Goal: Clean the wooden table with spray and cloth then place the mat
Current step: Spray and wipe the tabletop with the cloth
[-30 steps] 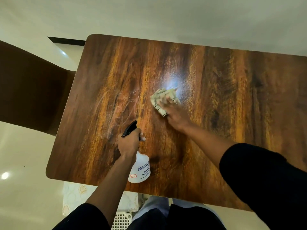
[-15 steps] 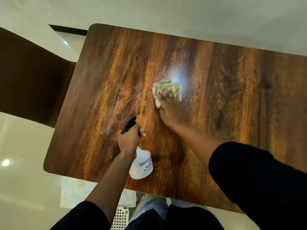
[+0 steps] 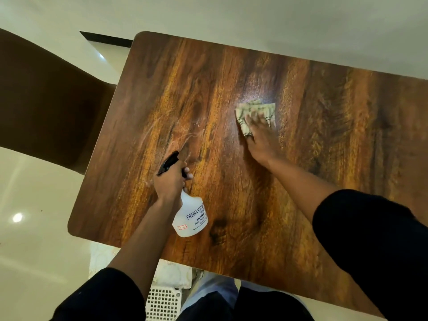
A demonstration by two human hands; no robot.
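Left hand (image 3: 170, 183): my fingers wrap the spray bottle (image 3: 191, 216) neck.
Right hand (image 3: 260, 137): my fingers lie flat, pressing the cloth (image 3: 254, 112) onto the desk (image 3: 231, 72).

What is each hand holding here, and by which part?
The left hand grips the spray bottle by its neck, just under the black trigger head. The right hand holds nothing; its flat fingers press the cloth onto the wooden table.

Showing one dark-grained wooden table (image 3: 324, 112), one white plastic spray bottle with black trigger (image 3: 191, 216), one pale checked folded cloth (image 3: 249, 112), two bare hands — left (image 3: 169, 181), right (image 3: 261, 137)
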